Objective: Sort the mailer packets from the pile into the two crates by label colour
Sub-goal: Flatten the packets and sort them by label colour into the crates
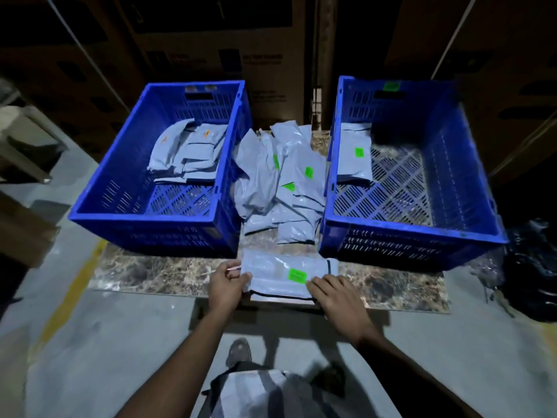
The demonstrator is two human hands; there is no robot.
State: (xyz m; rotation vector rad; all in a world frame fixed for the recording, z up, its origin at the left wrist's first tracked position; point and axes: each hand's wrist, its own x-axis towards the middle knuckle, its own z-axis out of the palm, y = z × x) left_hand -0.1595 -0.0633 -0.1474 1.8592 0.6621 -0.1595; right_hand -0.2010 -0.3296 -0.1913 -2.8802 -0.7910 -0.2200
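Our left hand (pixel 228 283) pinches the packet (pixel 271 274) at its left end; our right hand (pixel 336 292) rests flat on its right. It lies crosswise on the worktop (pixel 150 273), its green label (pixel 297 275) nearer the right crate (pixel 413 227).

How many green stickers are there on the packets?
5. One on the packet that both hands hold, three in the pile at and, one in the right crate at. More may be hidden underneath.
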